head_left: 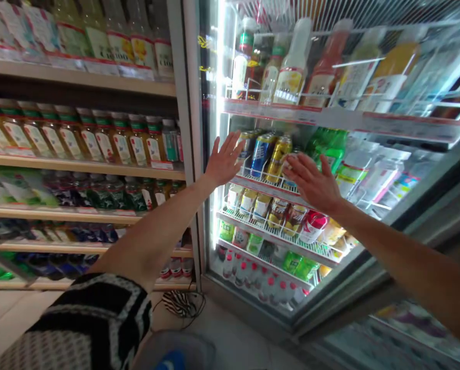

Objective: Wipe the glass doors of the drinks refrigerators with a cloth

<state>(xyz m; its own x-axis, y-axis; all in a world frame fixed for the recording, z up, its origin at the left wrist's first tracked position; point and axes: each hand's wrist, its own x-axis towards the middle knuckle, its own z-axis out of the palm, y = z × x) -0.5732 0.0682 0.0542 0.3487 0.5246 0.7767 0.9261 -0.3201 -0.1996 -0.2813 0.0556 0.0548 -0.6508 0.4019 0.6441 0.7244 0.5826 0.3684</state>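
Both of my arms reach out toward a lit drinks fridge. My left hand [224,160] is open, fingers spread, in front of the fridge's left edge beside the can shelf. My right hand [312,181] is open too, its fingers stretched out to the left in front of the same shelf. Neither hand holds anything. Between them stand a blue can [262,155] and a gold can [279,158] behind a wire rail. Green bottles [332,146] show just behind my right hand, which partly hides the cans nearby. Whether the fingers touch anything I cannot tell.
Tall juice bottles [289,72] fill the fridge's upper shelf; smaller cans [261,206] stand lower. A sliding door frame [415,198] slants along the right. Left are shelves of bottles [93,136]. A striped bundle [179,303] with a cord lies on the floor [237,329].
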